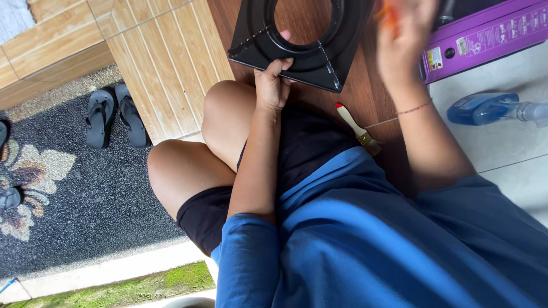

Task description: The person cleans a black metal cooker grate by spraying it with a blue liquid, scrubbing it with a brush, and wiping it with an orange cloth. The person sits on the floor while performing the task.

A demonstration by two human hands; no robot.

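A seated person in a blue shirt and dark shorts, seen from above, holds a black square metal plate with a round hole (260, 43) at its near edge; the left hand (273, 82) is closed on it, fingers curled over the raised ring around the hole, one fingertip showing inside the opening. The plate is tilted, its lower corner pointing toward the person's lap, and sits over a dark brown wooden surface (359, 91) in front of a bare knee.

The right hand (399, 40) is raised beside the plate — blurred, so the finger spread cannot be told — with something small and orange (388, 14) at its fingertips (too smeared to identify). A thin red string circles the wrist.

Below that hand a paintbrush with a pale wooden handle and red tip (357, 128) lies on the wood, just beside the person's shirt. A purple box (485, 34) rests at the upper right, and a blue spray bottle (491, 108) lies on its side on the pale tiled floor, well apart from the plate.

At left, a pair of grey flip-flops (114, 114) sits on a dark patterned mat (85, 194) — beside light wood-look flooring
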